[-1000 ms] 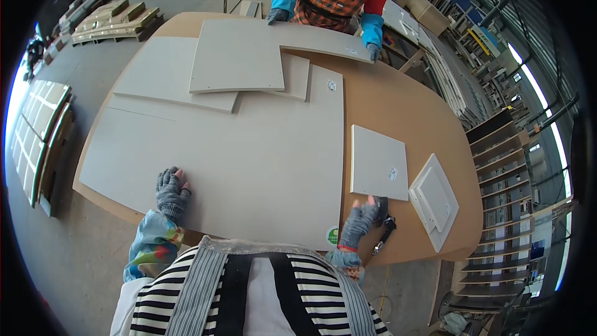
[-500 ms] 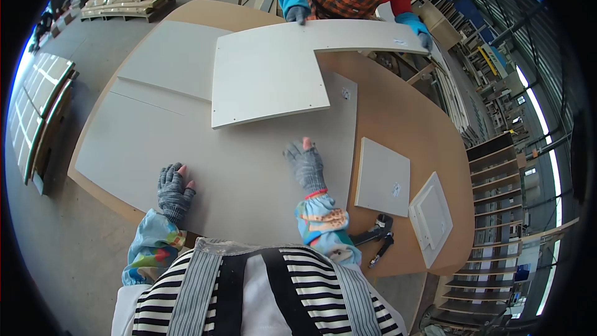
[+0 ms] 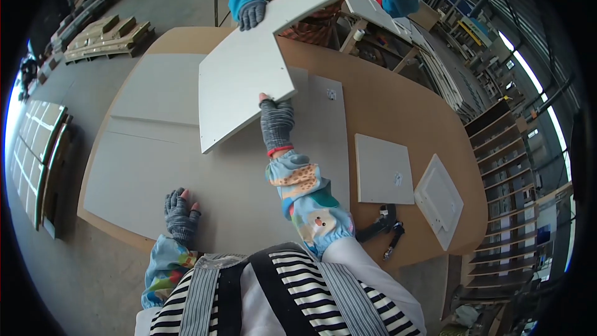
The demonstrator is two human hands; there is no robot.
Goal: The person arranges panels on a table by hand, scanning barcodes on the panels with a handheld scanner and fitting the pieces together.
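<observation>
A white curved, L-shaped panel [image 3: 242,81] is held up at a tilt over large flat grey panels [image 3: 273,205]. My right hand [image 3: 277,121], in a grey fingerless glove, grips its near edge by the corner; the thumb lies on top and the fingers are hidden beneath. Across the table, a person's gloved hand [image 3: 252,15] rests on the same panel, and their other sleeve [image 3: 399,0] shows behind its narrow arm. My left hand [image 3: 181,216] lies open on the grey panel at the near left, holding nothing.
A small white panel [image 3: 384,168] and a framed white piece [image 3: 439,202] lie on the brown tabletop [image 3: 398,112] at right. Near them is a dark tool [image 3: 379,224], perhaps an air gun. Slotted shelving [image 3: 507,193] stands to the right, and stacked pallets [image 3: 46,162] to the left.
My right hand has reached forward and taken hold of the panel's near edge. The panel has tilted, its narrow arm rising at the right. My left hand stays on the grey panel.
</observation>
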